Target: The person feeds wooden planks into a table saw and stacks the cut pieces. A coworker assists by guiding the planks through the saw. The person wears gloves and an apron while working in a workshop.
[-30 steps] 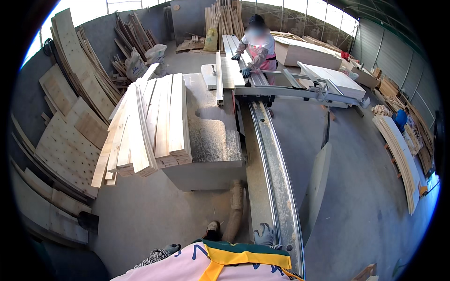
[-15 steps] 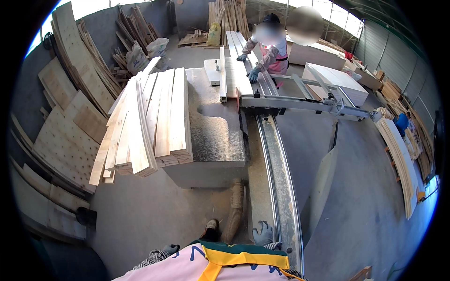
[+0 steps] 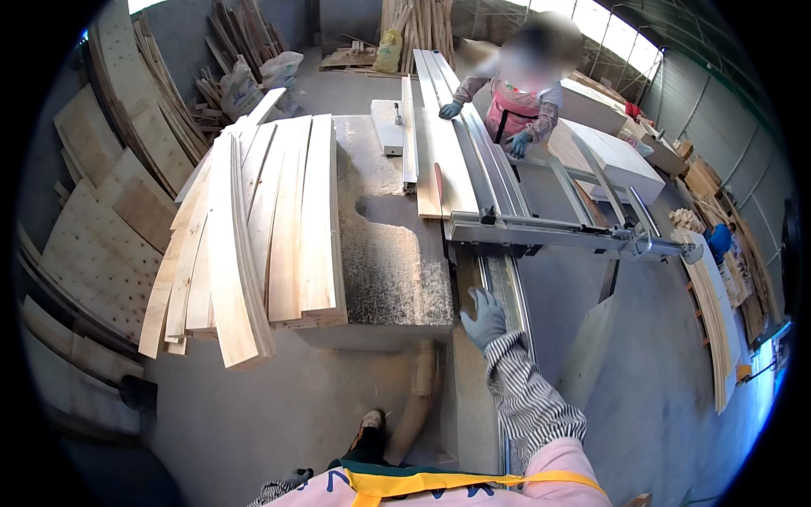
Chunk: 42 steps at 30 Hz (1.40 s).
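Note:
My right hand (image 3: 484,319), in a grey glove, stretches forward above the metal slide rail (image 3: 510,296) of the panel saw. Its fingers are apart and nothing is in them. Beyond it, a pale board (image 3: 452,160) lies at the sliding carriage, its near end past a thin reddish upright piece (image 3: 438,179). Low by my body, my left hand (image 3: 300,476) shows only in part, its fingers mostly hidden. Across the saw, a co-worker (image 3: 525,106) in a pink apron has one gloved hand (image 3: 450,110) at the carriage and the other over the frame.
A stack of long pale boards (image 3: 287,220) covers the left of the saw table. Sawdust (image 3: 393,253) lies beside it. The carriage's cross frame (image 3: 574,232) reaches out to the right. Below hangs a dust hose (image 3: 420,389). Large panels (image 3: 93,253) lean along the left wall.
My right hand has gone forward from beside my body to over the rail. Carriage and board have come nearer to me. The co-worker has moved nearer and to the right, lifting one hand off the board.

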Each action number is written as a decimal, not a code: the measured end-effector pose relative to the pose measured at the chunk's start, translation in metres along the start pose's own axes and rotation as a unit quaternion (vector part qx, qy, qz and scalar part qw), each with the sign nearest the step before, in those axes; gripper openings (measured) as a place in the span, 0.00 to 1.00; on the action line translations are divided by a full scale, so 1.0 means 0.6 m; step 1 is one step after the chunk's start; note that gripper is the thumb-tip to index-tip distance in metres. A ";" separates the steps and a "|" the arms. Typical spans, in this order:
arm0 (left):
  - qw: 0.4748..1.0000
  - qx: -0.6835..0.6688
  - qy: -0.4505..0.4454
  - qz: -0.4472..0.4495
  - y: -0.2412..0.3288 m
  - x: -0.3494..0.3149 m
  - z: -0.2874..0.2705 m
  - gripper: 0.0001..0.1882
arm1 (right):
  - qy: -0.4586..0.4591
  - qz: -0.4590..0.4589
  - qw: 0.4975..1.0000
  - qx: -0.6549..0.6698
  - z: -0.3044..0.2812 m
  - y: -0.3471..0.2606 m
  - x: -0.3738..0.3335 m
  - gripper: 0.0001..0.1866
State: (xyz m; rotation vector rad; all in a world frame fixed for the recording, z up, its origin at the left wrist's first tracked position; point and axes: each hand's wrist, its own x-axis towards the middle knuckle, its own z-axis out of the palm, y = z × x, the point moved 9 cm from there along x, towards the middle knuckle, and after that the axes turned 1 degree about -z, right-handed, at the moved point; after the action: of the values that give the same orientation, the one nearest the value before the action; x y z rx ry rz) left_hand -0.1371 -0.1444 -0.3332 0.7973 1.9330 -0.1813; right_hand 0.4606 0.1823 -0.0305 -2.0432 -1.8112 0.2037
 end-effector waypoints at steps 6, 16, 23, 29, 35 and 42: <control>1.000 -0.023 -0.004 -0.002 0.066 -0.008 -0.021 0.16 | -0.044 0.039 0.992 -0.115 0.030 0.003 0.243 0.33; 0.996 -0.066 -0.052 0.041 0.243 -0.055 -0.073 0.19 | -0.082 0.045 0.979 -0.181 0.082 0.051 0.358 0.31; 0.991 0.009 -0.117 0.062 0.305 -0.022 -0.024 0.20 | -0.218 0.114 0.953 -0.178 0.091 0.063 0.262 0.36; 0.976 -0.030 -0.178 0.119 0.524 -0.097 0.039 0.22 | -0.256 0.130 0.941 -0.182 0.055 0.037 0.161 0.38; 0.932 -0.201 -0.246 0.174 0.706 -0.057 0.153 0.21 | -0.245 0.113 0.944 -0.189 0.062 0.019 0.053 0.39; 0.814 -0.435 -0.354 0.156 0.877 -0.086 0.211 0.31 | -0.228 0.113 0.951 -0.177 0.056 0.013 -0.083 0.37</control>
State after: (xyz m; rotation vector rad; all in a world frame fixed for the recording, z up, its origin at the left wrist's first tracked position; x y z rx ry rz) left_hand 0.2884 0.1813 -0.2422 0.3159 0.9606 0.5225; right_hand 0.4481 0.1396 -0.0715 -2.6347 -1.9825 0.4814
